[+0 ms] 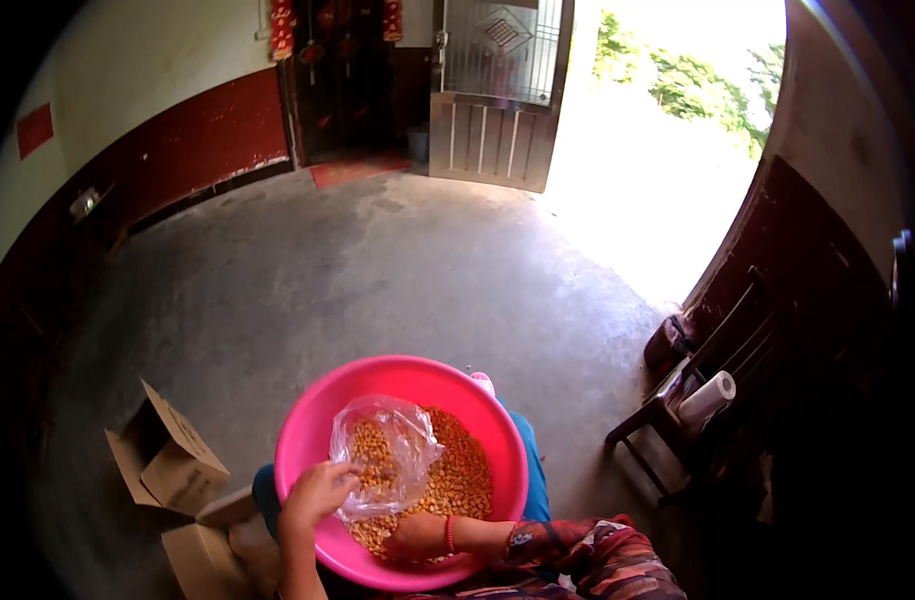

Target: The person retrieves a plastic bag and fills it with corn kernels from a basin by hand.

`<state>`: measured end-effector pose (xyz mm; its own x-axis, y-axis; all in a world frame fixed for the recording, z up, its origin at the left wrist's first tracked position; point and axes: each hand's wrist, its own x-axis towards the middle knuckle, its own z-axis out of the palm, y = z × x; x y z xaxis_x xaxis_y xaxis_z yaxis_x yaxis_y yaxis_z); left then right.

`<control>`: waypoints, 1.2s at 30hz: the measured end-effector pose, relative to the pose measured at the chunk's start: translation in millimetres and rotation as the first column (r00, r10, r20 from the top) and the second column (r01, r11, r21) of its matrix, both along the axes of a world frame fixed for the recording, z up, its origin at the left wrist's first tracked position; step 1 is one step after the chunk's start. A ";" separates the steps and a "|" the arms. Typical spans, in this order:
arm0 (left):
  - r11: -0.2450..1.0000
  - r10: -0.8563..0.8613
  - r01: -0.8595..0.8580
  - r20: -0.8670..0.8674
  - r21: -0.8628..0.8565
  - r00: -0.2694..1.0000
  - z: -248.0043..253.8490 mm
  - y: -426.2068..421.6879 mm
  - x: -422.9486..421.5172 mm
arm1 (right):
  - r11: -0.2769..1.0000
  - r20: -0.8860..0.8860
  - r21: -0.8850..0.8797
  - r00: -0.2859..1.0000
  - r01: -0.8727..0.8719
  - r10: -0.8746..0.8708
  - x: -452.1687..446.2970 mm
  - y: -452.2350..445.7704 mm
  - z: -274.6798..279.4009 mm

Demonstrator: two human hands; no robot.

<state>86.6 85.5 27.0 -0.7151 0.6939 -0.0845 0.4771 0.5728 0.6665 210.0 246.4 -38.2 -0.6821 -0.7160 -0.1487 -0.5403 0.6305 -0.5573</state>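
Note:
A large pink basin (pixel 403 368) rests at my lap, with yellow-orange corn kernels (pixel 465 475) spread over its bottom. Inside it lies a clear plastic bag (pixel 415 440) with some kernels in or under it. My left hand (pixel 325 490) pinches the bag's left edge. Low in the basin, my right hand (pixel 416 537), with a red bracelet at the wrist, is down among the kernels near the bag's lower edge; its fingers are hidden.
Open cardboard boxes (pixel 183 475) stand on the floor at the left. At the right is a dark wooden chair (pixel 633 425) with a white paper roll (pixel 708 398) on it. A metal door (pixel 496 140) stands open beyond the grey floor (pixel 328 270).

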 end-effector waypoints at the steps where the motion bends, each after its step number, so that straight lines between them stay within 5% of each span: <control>1: 0.999 0.004 -0.005 0.028 0.031 1.000 -1.3 0.3 -2.2 | 1.000 -0.015 -0.003 1.000 0.014 -0.014 -1.0 0.4 3.8; 10: 1.000 0.007 -0.008 0.046 0.011 0.999 8.8 3.4 1.3 | 0.985 -0.056 -0.161 0.996 0.059 -0.069 -3.6 0.2 2.0; 14: 1.000 -0.008 0.007 0.047 0.026 0.999 7.3 2.2 0.1 | 0.794 0.380 -0.598 0.911 0.110 0.160 -20.5 7.0 7.2; 15: 1.000 -0.006 0.005 0.038 0.025 0.999 5.1 2.6 -0.9 | 0.799 0.456 -0.583 0.874 0.148 0.171 -30.2 11.2 15.1; 20: 0.999 -0.018 0.019 0.033 -0.039 0.999 -15.0 -4.5 -10.7 | 0.776 0.372 -0.586 0.928 0.234 0.001 -87.2 38.5 53.2; 24: 0.995 0.099 -0.103 0.216 0.008 0.971 -2.9 1.0 -1.3 | 0.572 0.645 -0.469 0.703 0.673 -0.299 -114.0 42.1 60.7; 25: 0.996 0.093 -0.093 0.179 -0.012 0.979 0.4 2.5 0.0 | 0.493 0.498 -0.594 0.772 0.636 -0.395 -120.4 39.4 42.2; 28: 0.999 0.049 -0.047 0.087 -0.019 0.995 1.7 3.1 -1.5 | 0.313 0.310 -0.726 0.699 0.612 -0.645 -132.5 29.0 -10.9; 32: 0.998 0.023 -0.017 0.091 -0.065 0.996 8.2 5.3 -2.1 | 0.537 -0.133 -0.674 0.632 0.507 -0.763 -109.3 40.6 15.5; 36: 0.999 0.033 -0.033 -0.015 -0.003 0.999 9.7 10.0 -1.1 | 0.686 -0.315 -0.550 0.642 0.476 -0.699 -109.2 46.7 26.7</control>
